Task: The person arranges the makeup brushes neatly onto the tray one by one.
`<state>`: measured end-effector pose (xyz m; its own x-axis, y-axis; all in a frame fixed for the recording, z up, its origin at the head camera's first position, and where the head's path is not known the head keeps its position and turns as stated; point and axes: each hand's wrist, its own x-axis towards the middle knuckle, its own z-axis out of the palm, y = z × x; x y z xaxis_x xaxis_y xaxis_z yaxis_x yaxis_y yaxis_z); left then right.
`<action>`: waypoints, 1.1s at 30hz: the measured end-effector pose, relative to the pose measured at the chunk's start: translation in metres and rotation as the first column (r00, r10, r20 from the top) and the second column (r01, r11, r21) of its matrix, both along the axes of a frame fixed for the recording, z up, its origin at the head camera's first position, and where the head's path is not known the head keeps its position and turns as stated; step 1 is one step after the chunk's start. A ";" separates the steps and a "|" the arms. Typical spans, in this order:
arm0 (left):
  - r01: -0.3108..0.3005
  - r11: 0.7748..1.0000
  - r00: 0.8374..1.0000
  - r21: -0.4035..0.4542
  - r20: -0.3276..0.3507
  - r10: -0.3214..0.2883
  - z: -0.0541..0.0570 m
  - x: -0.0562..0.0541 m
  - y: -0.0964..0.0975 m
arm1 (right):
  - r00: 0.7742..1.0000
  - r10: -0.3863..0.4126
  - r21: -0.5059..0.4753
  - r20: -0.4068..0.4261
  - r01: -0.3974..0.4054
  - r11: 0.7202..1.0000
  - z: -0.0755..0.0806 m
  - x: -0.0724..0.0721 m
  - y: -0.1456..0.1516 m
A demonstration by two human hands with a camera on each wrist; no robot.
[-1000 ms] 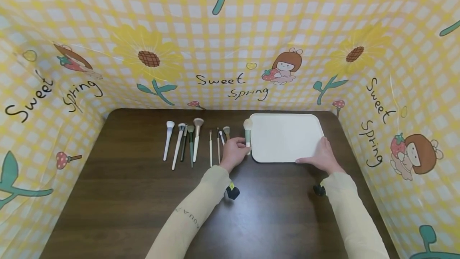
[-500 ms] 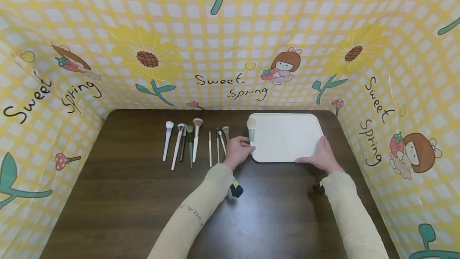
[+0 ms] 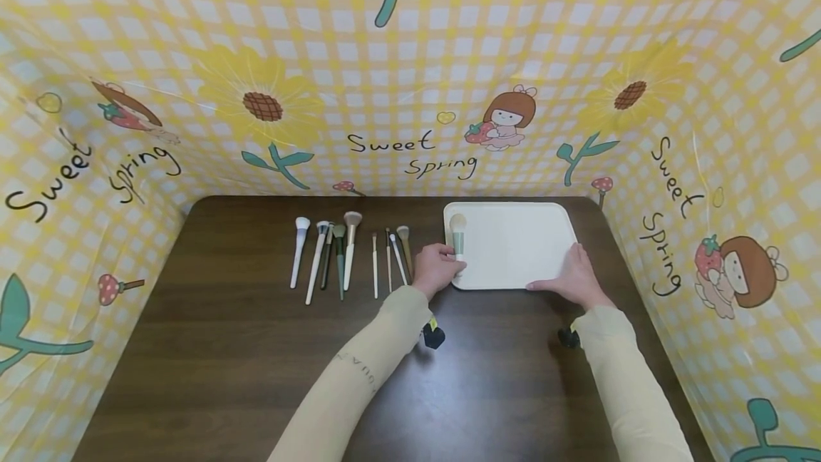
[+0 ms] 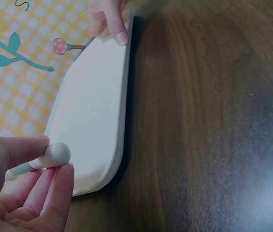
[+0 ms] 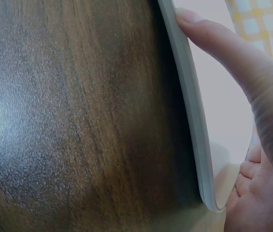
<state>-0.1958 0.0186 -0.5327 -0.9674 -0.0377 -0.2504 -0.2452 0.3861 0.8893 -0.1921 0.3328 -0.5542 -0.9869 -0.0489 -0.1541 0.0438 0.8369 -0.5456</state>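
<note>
My left hand (image 3: 438, 268) pinches a makeup brush (image 3: 458, 234) near the white end of its handle, between thumb and fingertips. Its pale bristles point toward the back wall, above the left part of a white tray (image 3: 513, 248). In the left wrist view, the rounded handle end (image 4: 59, 153) pokes out between the fingers, and most of the brush is hidden. At the tray's front right corner rests my right hand (image 3: 577, 282). Its thumb (image 5: 219, 41) touches the front rim, while the other fingers lie fairly straight along the right side.
Left of the tray, several makeup brushes lie in a row on the dark wooden table (image 3: 256, 362), among them a white brush (image 3: 299, 252) and a thin brush (image 3: 375, 266). A yellow checked cloth (image 3: 385, 77) walls in the back and both sides.
My left hand has moved right with the makeup brush, from beside the tray's left edge to above its left part. The right hand stays at the tray's corner.
</note>
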 end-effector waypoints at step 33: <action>-0.026 0.969 0.999 -0.244 0.024 0.033 -0.010 -0.030 0.024 | 0.999 -0.010 -0.005 -0.032 0.010 1.000 -0.003 -0.001 0.002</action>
